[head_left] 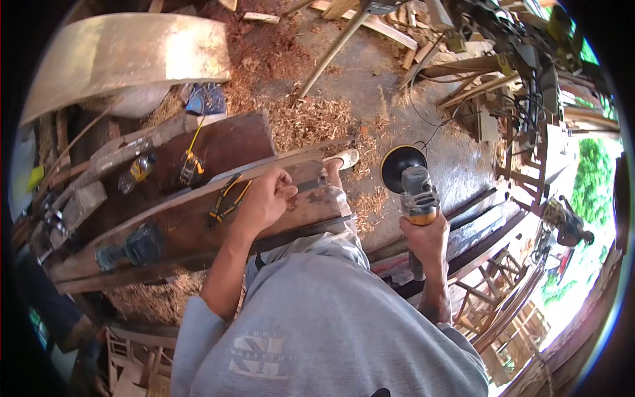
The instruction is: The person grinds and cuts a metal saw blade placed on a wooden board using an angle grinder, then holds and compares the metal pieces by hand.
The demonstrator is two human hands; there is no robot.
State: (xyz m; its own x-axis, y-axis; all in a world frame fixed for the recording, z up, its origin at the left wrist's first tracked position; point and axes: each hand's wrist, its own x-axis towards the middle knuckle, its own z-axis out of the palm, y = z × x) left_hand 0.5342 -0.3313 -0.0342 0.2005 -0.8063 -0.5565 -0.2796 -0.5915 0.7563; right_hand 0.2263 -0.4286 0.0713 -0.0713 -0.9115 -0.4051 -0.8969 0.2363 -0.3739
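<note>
My right hand (pixel 430 239) is wrapped round the body of an angle grinder (pixel 421 197), which carries a wide round black pad (pixel 399 168) facing away from me. The pad hangs over the floor, apart from the workbench. Above the wooden workbench (pixel 192 221), my left hand (pixel 268 200) is closed with its fingers curled in. Whether anything small sits between those fingers cannot be made out. Beside that hand lie yellow-and-black pliers (pixel 228 200). Further left on the bench rests a dark grey-green power tool (pixel 135 247).
A yellow-black tape measure (pixel 192 168) and a bottle (pixel 137 173) lie on a dark board (pixel 228 142). Wood shavings (pixel 311 122) cover much of the floor. A cable (pixel 433 126) trails from the grinder. Timber offcuts (pixel 463 73) crowd the upper right; another person (pixel 567 221) stands far right.
</note>
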